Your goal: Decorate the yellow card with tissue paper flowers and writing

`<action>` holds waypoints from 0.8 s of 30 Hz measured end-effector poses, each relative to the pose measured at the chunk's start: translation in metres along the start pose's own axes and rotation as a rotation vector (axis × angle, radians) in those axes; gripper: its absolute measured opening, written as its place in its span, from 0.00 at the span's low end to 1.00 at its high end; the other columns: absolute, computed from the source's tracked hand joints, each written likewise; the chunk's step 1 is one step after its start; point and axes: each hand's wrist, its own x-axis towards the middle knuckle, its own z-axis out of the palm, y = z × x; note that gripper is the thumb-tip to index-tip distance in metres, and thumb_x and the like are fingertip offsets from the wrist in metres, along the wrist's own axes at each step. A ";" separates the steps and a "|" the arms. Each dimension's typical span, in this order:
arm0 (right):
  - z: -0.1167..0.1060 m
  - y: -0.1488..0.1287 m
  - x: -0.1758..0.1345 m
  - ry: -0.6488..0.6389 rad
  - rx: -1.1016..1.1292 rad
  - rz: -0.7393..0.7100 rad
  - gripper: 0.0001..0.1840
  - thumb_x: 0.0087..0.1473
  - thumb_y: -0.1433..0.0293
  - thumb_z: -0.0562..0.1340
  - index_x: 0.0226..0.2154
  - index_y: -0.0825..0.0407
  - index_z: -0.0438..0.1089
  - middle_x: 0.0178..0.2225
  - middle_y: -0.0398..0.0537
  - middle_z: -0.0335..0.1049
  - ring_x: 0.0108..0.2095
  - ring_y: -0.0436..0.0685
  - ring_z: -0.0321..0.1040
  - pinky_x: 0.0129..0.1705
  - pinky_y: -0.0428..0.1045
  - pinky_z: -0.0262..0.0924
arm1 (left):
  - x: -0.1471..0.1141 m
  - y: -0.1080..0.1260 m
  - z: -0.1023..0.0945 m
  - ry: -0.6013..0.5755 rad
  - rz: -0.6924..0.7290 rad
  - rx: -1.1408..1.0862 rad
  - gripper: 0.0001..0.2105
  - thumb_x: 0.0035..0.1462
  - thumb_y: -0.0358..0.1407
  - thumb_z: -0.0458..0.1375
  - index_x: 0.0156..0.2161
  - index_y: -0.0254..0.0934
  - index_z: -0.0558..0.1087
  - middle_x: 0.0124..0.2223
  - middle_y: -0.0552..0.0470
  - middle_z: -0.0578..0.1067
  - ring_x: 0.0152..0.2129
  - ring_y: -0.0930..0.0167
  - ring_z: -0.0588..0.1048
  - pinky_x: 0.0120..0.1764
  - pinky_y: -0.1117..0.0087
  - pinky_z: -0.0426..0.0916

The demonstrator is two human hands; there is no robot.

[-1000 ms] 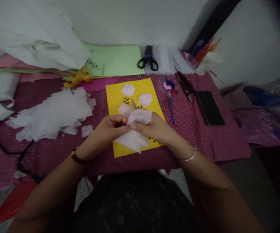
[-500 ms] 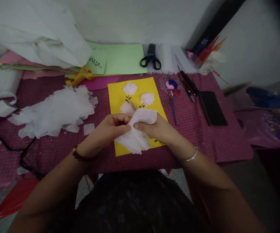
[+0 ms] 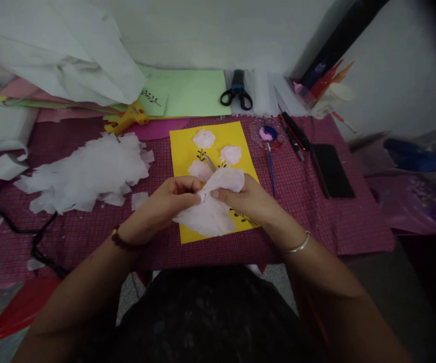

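Note:
Between my hands is a thin white tissue sheet (image 3: 206, 219), creased and bunched at its middle. My left hand (image 3: 178, 195) pinches it there between thumb and fingertips. Across from it, my right hand (image 3: 246, 199) grips the sheet with the thumb on top; most of its fingers are hidden beneath. Both hands hover over a yellow sheet of card (image 3: 180, 146). Pale ruffled paper flowers lie on the card, one at the top (image 3: 204, 138) and one at the right (image 3: 231, 155), with dark leaf sprigs drawn beside them. A third flower (image 3: 200, 170) is partly covered.
Left of the card lies a heap of white tissue pieces (image 3: 92, 171). Behind are a yellow glue gun (image 3: 129, 118), scissors (image 3: 236, 91) and green paper (image 3: 198, 91). To the right are a paint palette (image 3: 267, 133), a blue brush (image 3: 271, 171), pens (image 3: 293, 133) and a black phone (image 3: 333, 171).
The tissue sheet's folds have shifted, and its lower part has spread flatter and slightly left. More of the card's lower right shows. Both hands keep their grip in nearly the same place.

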 end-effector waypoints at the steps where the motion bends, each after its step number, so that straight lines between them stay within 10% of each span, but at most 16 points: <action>1: 0.000 0.000 0.000 0.004 -0.001 0.009 0.10 0.46 0.63 0.65 0.28 0.54 0.69 0.27 0.43 0.67 0.28 0.50 0.62 0.31 0.47 0.60 | 0.000 0.000 0.000 -0.002 -0.002 -0.009 0.08 0.39 0.33 0.62 0.25 0.35 0.66 0.19 0.61 0.64 0.12 0.81 0.60 0.15 0.80 0.50; 24: 0.004 -0.007 -0.001 0.040 -0.102 0.010 0.08 0.46 0.66 0.61 0.24 0.53 0.64 0.24 0.41 0.61 0.25 0.48 0.57 0.26 0.45 0.54 | 0.004 0.001 0.002 0.057 -0.088 -0.007 0.07 0.35 0.31 0.60 0.26 0.34 0.72 0.20 0.59 0.69 0.12 0.81 0.63 0.15 0.80 0.54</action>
